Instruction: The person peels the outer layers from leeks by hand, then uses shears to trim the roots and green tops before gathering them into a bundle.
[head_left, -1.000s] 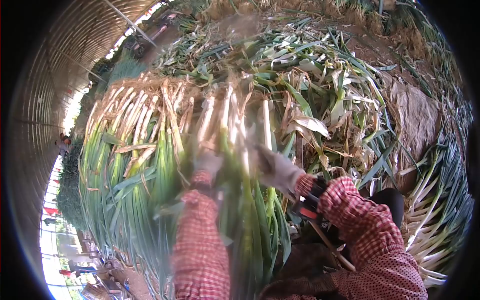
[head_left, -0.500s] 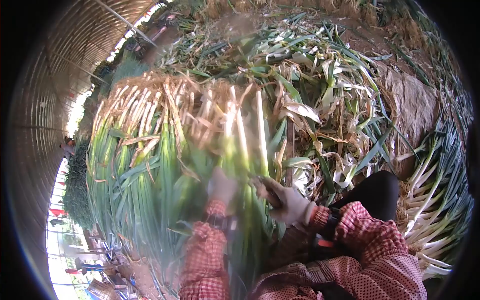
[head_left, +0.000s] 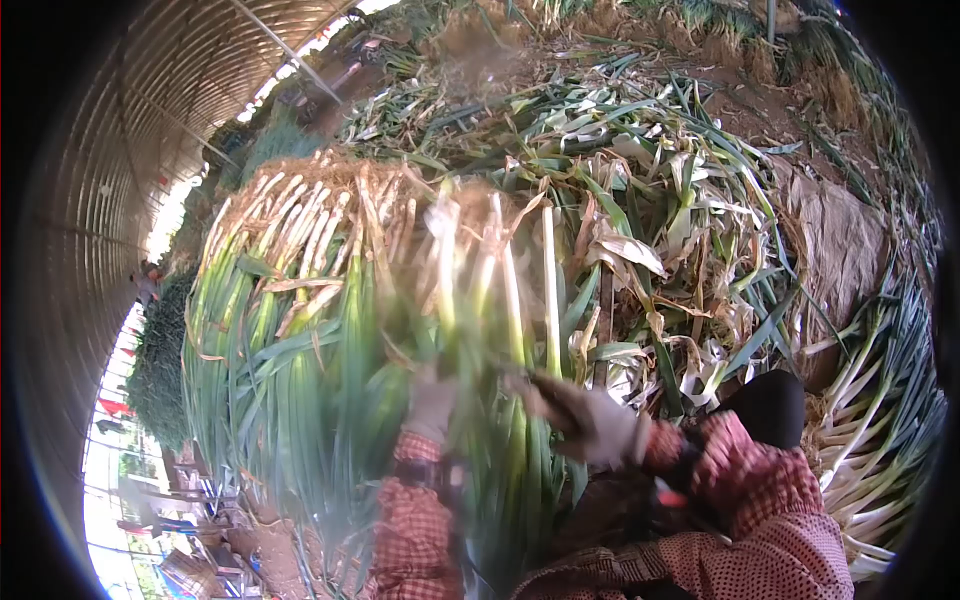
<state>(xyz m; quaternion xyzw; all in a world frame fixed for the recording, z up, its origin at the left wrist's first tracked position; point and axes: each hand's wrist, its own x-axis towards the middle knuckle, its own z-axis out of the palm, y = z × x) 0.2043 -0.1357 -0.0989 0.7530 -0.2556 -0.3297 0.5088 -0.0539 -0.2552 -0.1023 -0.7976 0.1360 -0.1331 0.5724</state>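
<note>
A dense row of green onions lies side by side, with brown roots and white stems away from me and green leaves towards me. My left hand, in a pale glove, is low over the leaves in the middle of the row. Its fingers are smeared by motion. Above it, a white-stemmed green onion is blurred too. To the right, my gloved right hand is closed around a dark, slim hand tool. The tool's tip points left, over the leaves near the row's right end.
Stripped leaves are heaped behind and right of the row. A brown sheet lies farther right. More green onions lie at the right edge. A ribbed tunnel wall curves along the left, with a person far off.
The whole view has shifted, so the scene sits further right and lower. Against the onions, my left hand has moved left; my right hand still holds the dark tool in about the same place.
</note>
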